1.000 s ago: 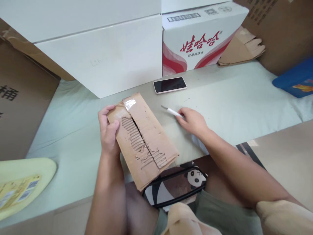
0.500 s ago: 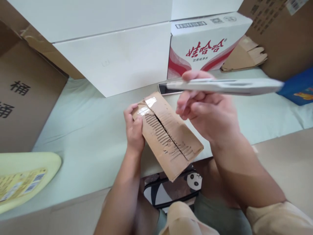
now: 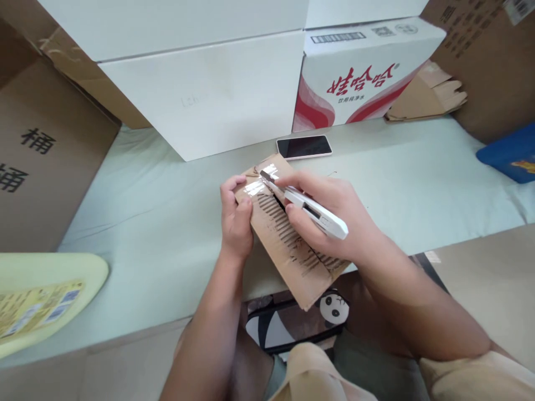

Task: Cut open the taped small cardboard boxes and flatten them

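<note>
A small cardboard box (image 3: 288,262) is tilted in front of me, with a dark slit along its face and torn, ridged paper beside it. My left hand (image 3: 237,220) grips its far left corner, thumb on the top face. In my right hand (image 3: 330,211) is a white utility knife (image 3: 320,214), its blade pointing away to the left. The blade tip lies at the clear tape (image 3: 253,187) near the far end of the slit; whether it has gone in, I cannot tell. My right fingers hide part of the box.
Behind the box lies a phone (image 3: 304,146) on the pale green cloth (image 3: 167,223). White cartons (image 3: 200,100) and a red-and-white carton (image 3: 355,83) stand at the back. Large brown boxes (image 3: 50,150) flank both sides. A yellow-green container (image 3: 54,295) sits at left, a blue one (image 3: 507,153) at right.
My right hand has turned the utility knife round and brought it down left onto the box's taped end. My left hand still holds the box. The phone is now fully visible.
</note>
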Action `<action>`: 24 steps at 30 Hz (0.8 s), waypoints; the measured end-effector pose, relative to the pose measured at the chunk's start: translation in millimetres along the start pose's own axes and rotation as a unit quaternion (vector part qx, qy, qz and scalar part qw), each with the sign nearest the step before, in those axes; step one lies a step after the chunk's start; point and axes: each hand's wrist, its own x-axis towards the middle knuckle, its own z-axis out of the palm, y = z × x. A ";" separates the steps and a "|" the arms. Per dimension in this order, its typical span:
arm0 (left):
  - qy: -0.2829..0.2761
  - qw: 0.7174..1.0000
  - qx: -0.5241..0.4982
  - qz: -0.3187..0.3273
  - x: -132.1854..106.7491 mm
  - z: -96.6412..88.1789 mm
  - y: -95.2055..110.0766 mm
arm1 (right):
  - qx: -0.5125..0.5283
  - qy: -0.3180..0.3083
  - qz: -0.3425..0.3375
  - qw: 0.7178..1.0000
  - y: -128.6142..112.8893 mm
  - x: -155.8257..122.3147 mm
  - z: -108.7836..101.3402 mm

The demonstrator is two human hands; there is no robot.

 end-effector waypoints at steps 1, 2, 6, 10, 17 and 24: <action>-0.001 1.000 -0.001 -0.004 -0.1 -0.3 -0.3 | 0.000 0.001 -0.003 1.000 0.2 -0.3 0.1; -0.002 1.000 -0.001 -0.006 -0.1 -0.6 -0.6 | 0.000 0.003 -0.003 1.000 0.7 -0.4 0.3; -0.001 1.000 0.005 -0.005 0.4 -0.3 -0.7 | 0.009 -0.001 -0.010 1.000 4.3 1.1 2.6; 0.001 1.000 0.013 -0.002 1.0 1.6 1.3 | 0.036 -0.011 -0.032 0.999 6.6 1.8 3.8; 0.005 1.000 0.010 0.000 1.2 2.9 4.8 | 0.003 0.001 -0.032 0.999 3.9 0.8 3.0; 0.007 1.000 -0.001 0.004 1.3 4.1 4.9 | -0.015 -0.008 -0.006 1.000 2.7 1.1 4.3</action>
